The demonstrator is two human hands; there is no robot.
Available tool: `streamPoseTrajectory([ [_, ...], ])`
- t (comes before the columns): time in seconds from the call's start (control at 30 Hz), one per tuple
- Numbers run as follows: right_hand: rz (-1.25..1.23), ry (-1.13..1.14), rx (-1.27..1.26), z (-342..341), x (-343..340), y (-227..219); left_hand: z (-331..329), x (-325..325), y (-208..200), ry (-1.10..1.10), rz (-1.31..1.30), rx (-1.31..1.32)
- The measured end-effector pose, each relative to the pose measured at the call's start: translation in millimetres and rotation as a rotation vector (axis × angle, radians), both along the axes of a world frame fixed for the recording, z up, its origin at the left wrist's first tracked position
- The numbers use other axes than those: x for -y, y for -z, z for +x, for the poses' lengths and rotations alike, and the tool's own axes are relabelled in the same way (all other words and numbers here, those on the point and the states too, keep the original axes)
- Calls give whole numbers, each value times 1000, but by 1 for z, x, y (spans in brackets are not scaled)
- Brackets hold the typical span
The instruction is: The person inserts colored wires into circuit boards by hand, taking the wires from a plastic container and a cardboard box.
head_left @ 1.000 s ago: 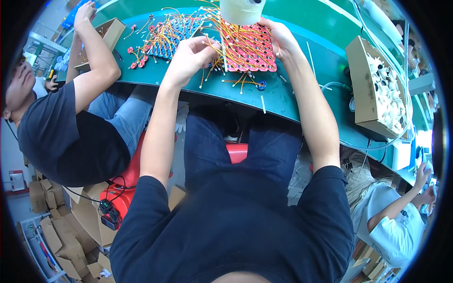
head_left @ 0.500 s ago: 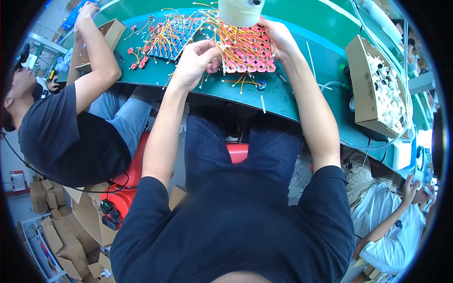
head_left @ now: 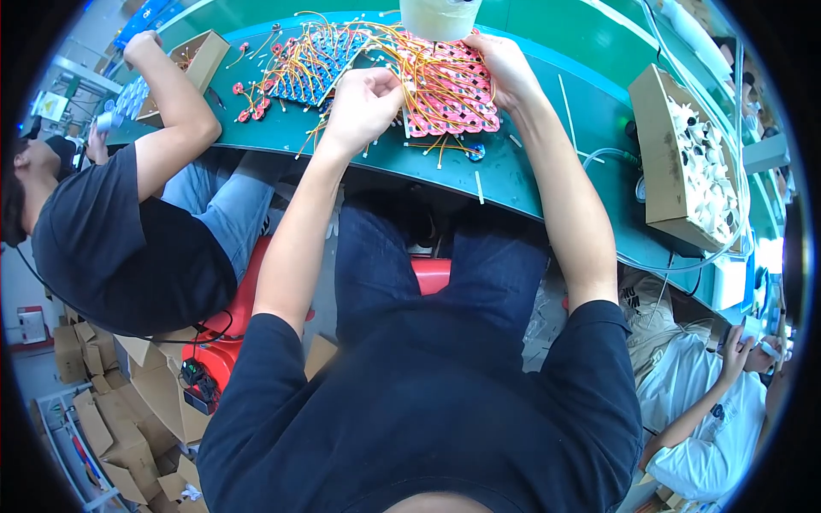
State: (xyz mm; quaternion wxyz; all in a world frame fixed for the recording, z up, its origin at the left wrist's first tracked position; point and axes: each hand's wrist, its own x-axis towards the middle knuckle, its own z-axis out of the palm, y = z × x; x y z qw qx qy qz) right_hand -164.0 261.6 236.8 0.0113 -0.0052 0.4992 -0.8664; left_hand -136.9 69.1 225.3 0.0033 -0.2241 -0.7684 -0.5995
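A pink panel of small circuit boards point(head_left: 466, 120), thick with orange-yellow wires, lies on the green bench before me. My right hand point(head_left: 509, 75) grips its right edge, thumb near the top and fingers curled along the side. At the panel's left side, my left hand point(head_left: 363, 107) is closed in a pinch among the wires; what sits between its fingertips is too small to make out. Left of it lies a blue panel of circuit boards point(head_left: 316, 75), also wired. A translucent whitish cylinder point(head_left: 439, 19) hangs over the pink panel's top, hiding part of it.
Small red round boards point(head_left: 254, 109) lie loose at the left, by an open cardboard box point(head_left: 203, 61). A single blue round board point(head_left: 475, 152) rests near the bench's front edge. On the right stands a carton of white pieces point(head_left: 663, 158) beside clear hoses. Co-workers sit on both sides.
My left hand has moved slightly up and right, its fingertips now deeper among the wires. The right hand keeps its hold. The left co-worker's raised hand has come down a little.
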Motion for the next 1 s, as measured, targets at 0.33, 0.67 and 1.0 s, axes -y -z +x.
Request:
streamPoseTrajectory([
  [0.33,-49,18,26,-10,-9,5,6,5,-10,42,-15,196],
  [0.67,-64,39,52,-6,-8,0,9,5,-5,218,33,243],
  [1.0,70,36,4,-11,-15,5,5,3,-3,61,-153,22],
])
